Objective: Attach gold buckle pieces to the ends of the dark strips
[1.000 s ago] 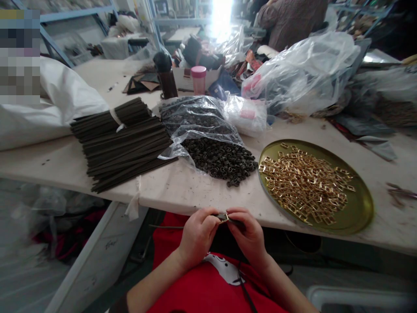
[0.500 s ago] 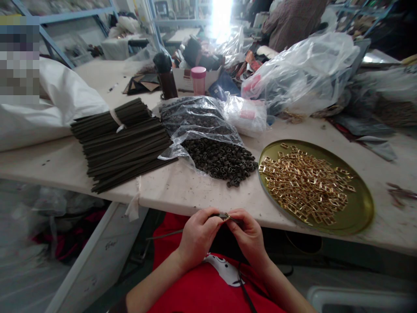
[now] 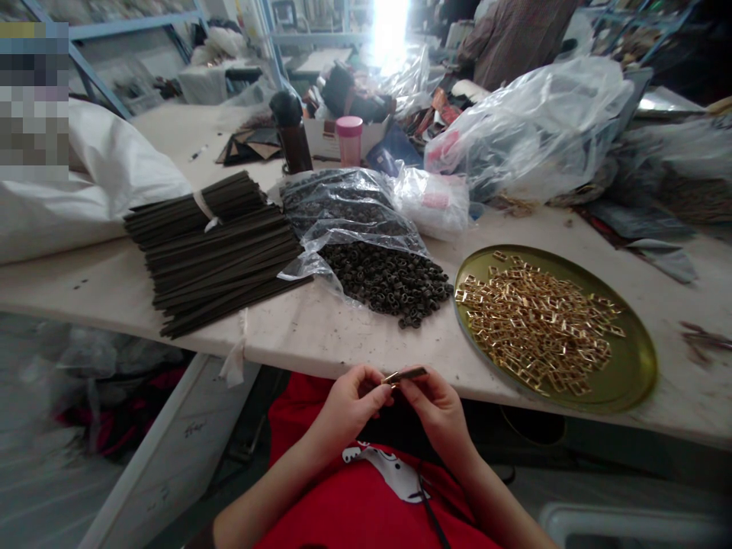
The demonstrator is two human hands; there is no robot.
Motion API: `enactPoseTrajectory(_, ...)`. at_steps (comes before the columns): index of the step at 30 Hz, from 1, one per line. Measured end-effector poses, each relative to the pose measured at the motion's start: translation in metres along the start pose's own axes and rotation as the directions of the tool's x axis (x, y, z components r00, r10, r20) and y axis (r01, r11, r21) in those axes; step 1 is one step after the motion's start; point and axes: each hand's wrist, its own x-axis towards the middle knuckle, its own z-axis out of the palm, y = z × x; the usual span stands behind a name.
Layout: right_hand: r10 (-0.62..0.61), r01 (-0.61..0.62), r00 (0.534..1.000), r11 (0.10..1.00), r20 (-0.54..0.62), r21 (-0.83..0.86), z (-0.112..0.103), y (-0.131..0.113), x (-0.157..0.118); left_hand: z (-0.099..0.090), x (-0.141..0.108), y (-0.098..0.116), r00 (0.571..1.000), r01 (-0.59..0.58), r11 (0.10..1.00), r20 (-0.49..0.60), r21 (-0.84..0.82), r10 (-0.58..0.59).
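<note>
My left hand (image 3: 350, 404) is closed, its thumb and forefinger pinching a small gold buckle (image 3: 391, 378) just beyond the table's front edge. My right hand (image 3: 439, 408) grips a dark strap (image 3: 412, 374) that meets the buckle; fingers partly hide where they join. Gold buckles (image 3: 537, 324) lie heaped on a round gold-coloured tray (image 3: 632, 374) to the right. Small dark loops (image 3: 389, 282) spill from a clear plastic bag (image 3: 354, 202) in the middle. At the left lies a stack of dark strips (image 3: 220, 259), partly tied with a white band.
Behind the bag stand a pink-lidded jar (image 3: 348, 141) and a dark bottle (image 3: 293, 133). Large clear plastic bags (image 3: 537, 130) cover the back right of the table (image 3: 320, 328). A pliers-like tool (image 3: 706, 335) lies at the far right. Another person (image 3: 518, 46) is at the back.
The strap end now shows above my right fingers, angled up to the right, and the buckle is more exposed. The strip trailing left below my left hand is no longer visible.
</note>
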Motion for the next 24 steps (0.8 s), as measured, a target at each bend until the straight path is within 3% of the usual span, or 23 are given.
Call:
enactPoseTrajectory(2,0.1,-0.1,0.995,0.993,0.007,0.057,0.001,-0.005,0.001,0.001,0.001,0.002,0.994,0.105,0.988,0.053,-0.11,-0.1)
enactPoseTrajectory(7,0.214,-0.218,0.976,0.964,0.037,0.153,0.003,-0.011,0.003,0.003,0.001,0.005,0.98,0.194,0.954,0.082,-0.228,-0.18)
enactPoseTrajectory(12,0.284,-0.294,0.956,0.927,0.076,0.234,-0.001,-0.004,0.005,0.004,0.001,0.005,0.982,0.189,0.966,0.048,-0.173,-0.184)
enactPoseTrajectory(18,0.288,-0.302,0.953,0.913,0.093,0.274,-0.002,0.0,0.006,0.004,0.002,0.003,0.99,0.14,0.986,0.023,-0.087,-0.139)
enactPoseTrajectory(24,0.307,-0.33,0.944,0.893,0.122,0.305,-0.001,0.001,0.006,0.004,0.001,0.007,0.975,0.219,0.964,0.061,-0.154,-0.211)
